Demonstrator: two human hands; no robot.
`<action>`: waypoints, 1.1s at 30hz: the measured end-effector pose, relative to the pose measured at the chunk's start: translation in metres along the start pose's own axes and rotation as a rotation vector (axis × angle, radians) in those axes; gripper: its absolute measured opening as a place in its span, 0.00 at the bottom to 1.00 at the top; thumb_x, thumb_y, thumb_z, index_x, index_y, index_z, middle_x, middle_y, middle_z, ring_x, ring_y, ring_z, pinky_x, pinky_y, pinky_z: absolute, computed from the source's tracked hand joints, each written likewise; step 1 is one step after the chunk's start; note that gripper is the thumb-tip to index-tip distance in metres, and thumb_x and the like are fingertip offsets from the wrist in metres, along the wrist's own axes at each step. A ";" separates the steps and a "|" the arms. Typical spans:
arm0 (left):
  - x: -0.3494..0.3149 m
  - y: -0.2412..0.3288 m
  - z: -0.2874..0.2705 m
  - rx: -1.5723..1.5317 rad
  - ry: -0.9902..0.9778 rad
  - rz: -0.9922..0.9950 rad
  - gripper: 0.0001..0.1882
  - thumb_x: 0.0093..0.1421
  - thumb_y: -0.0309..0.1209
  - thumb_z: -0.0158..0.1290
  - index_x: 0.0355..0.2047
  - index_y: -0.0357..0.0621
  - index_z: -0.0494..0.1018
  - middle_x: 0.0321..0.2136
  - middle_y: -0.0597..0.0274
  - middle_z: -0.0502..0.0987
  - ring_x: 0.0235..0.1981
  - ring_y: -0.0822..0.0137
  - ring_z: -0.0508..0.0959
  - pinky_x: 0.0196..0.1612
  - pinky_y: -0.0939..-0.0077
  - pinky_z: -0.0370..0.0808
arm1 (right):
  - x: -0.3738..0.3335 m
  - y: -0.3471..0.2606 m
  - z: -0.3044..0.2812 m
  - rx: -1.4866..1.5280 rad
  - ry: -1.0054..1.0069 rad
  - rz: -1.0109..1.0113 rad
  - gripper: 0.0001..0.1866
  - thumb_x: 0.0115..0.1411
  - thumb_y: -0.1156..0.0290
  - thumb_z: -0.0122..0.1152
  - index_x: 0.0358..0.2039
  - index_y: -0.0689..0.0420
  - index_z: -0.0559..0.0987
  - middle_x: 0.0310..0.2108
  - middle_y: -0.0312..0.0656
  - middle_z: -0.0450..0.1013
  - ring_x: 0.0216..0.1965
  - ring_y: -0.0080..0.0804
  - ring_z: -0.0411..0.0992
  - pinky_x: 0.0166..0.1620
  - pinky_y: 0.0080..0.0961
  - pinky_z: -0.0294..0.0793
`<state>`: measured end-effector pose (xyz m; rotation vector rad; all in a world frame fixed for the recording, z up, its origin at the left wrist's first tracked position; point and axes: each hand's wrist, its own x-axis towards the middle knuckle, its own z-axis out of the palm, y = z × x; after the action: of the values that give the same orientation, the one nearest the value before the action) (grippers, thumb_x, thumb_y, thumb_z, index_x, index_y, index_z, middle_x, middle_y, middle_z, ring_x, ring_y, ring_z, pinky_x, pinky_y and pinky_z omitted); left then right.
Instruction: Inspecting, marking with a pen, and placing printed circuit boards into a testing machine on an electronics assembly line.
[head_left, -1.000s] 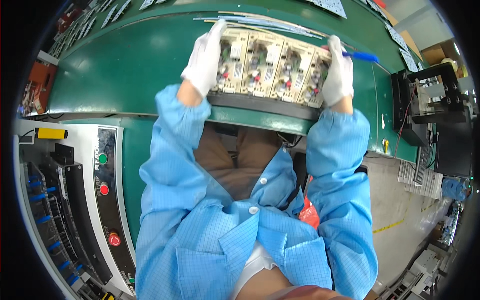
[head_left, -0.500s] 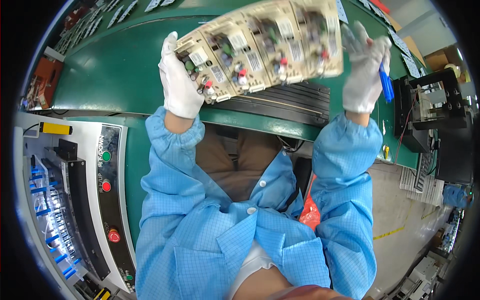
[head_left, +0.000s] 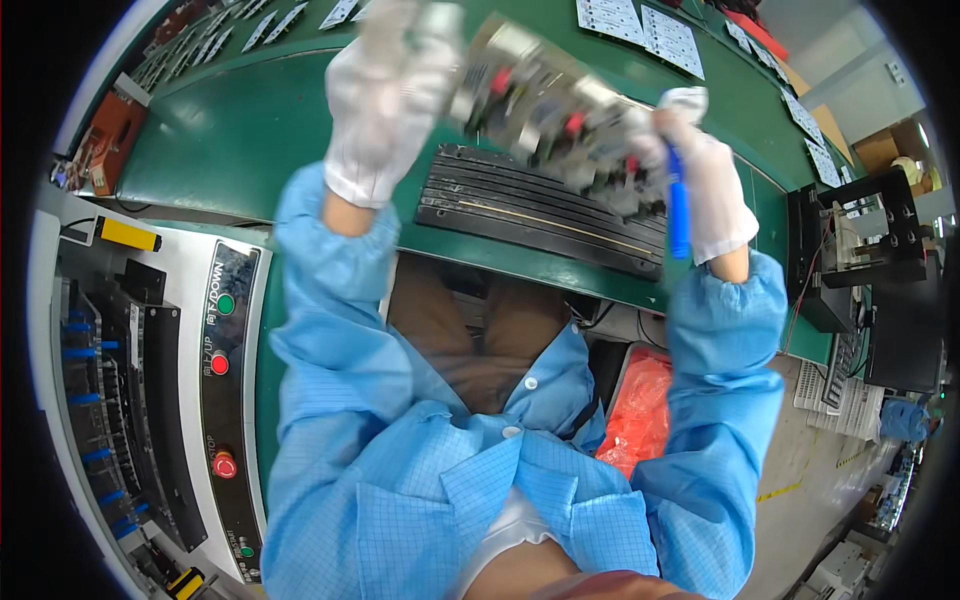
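My left hand, in a white fabric glove, is raised at the left end of a cream circuit-board panel crowded with dark, red and white components. Its fingers are smeared by blur, so I cannot tell whether they grip that end or only lie against it. My right hand, gloved in the same white fabric, is at the panel's right end with its fingers against the edge, and it is closed around a slim bright-blue plastic pen that points down toward me. The two hands are well apart, with the panel between them.

I see the panel tilted, its right end nearer my body, in front of a long black ribbed bar on the glossy green tabletop. A thin pale straight strip lies lengthwise on the bar. At the far side I have flat white rectangular boards lying on the green surface. To my left is a black control strip with round green and red buttons; at my right side, below the table edge, sits a crinkled red-orange plastic bag.
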<state>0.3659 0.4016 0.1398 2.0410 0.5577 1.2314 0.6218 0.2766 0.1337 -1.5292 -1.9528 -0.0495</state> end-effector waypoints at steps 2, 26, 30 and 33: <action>0.008 0.010 0.005 0.375 -0.097 0.430 0.21 0.60 0.40 0.54 0.53 0.51 0.70 0.38 0.52 0.78 0.29 0.55 0.80 0.33 0.62 0.77 | 0.000 -0.007 0.000 -0.237 -0.254 -0.180 0.11 0.61 0.61 0.55 0.35 0.54 0.70 0.16 0.49 0.70 0.21 0.49 0.73 0.23 0.40 0.69; 0.063 -0.162 0.010 -0.116 -0.901 -0.706 0.30 0.66 0.53 0.41 0.48 0.36 0.71 0.44 0.59 0.75 0.41 0.71 0.74 0.47 0.75 0.71 | 0.011 0.086 0.033 0.155 -0.299 0.525 0.25 0.64 0.51 0.50 0.41 0.64 0.73 0.26 0.43 0.71 0.28 0.27 0.66 0.33 0.25 0.67; 0.098 -0.172 -0.054 0.414 -0.523 -0.033 0.32 0.63 0.47 0.44 0.62 0.40 0.59 0.50 0.51 0.71 0.45 0.59 0.74 0.51 0.70 0.70 | 0.000 0.107 -0.002 0.047 -0.035 0.306 0.18 0.66 0.57 0.49 0.31 0.62 0.71 0.20 0.52 0.65 0.23 0.45 0.68 0.30 0.35 0.66; 0.151 -0.188 -0.059 0.494 -0.199 -0.285 0.21 0.60 0.46 0.48 0.46 0.46 0.73 0.41 0.48 0.77 0.41 0.48 0.76 0.45 0.61 0.72 | 0.018 0.100 -0.023 -0.060 -0.204 0.526 0.14 0.66 0.62 0.49 0.29 0.60 0.68 0.17 0.42 0.65 0.17 0.27 0.65 0.21 0.27 0.64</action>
<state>0.3807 0.6479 0.1108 2.3424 1.0960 0.7606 0.7184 0.3142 0.1260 -2.1102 -1.6435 0.2832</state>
